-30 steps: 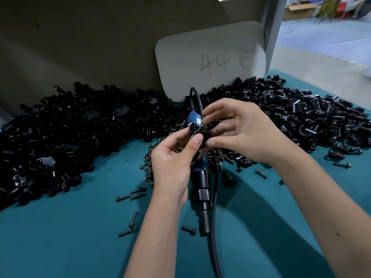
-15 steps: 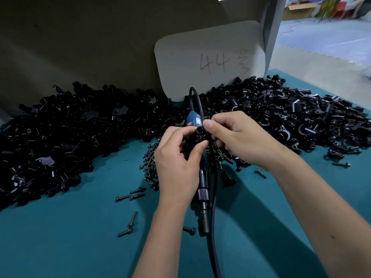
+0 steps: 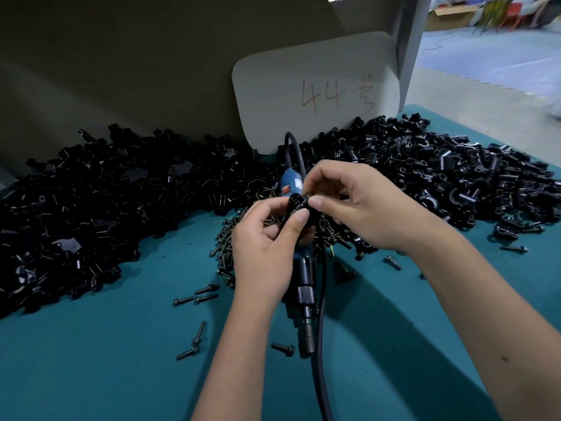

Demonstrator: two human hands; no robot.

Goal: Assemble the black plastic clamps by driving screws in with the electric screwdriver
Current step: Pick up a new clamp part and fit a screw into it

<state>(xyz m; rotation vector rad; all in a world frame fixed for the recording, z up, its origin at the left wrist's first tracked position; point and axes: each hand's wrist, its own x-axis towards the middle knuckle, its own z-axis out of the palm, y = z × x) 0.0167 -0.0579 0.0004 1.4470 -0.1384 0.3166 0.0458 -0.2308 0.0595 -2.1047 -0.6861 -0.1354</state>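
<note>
Standing at the bench, I see both hands meeting over the middle of the teal table (image 3: pixel 91 360), working on one black clamp (image 3: pixel 299 205) held up in the air. The left hand (image 3: pixel 267 244) has its thumb and fingers curled round the clamp from below, and the right hand (image 3: pixel 361 205) pinches at its top with thumb and forefinger, the other fingers bent above. From here I cannot tell for sure whether a screw is already seated in the hole, since the fingertips cover it. The electric screwdriver (image 3: pixel 300 268) lies untouched on the table right under the hands, its bit pointing toward the person and its cable (image 3: pixel 321 344) running alongside. A heap of screws (image 3: pixel 230 238) sits just beside the left hand, with loose clamp parts (image 3: pixel 425 177) piled behind on both sides. To do this step well, I would say the two halves want to be squared up so the holes line up, the screw started straight by the fingers, and the left hand's grip kept firm and clear of the hole before the right reaches for the driver.
</note>
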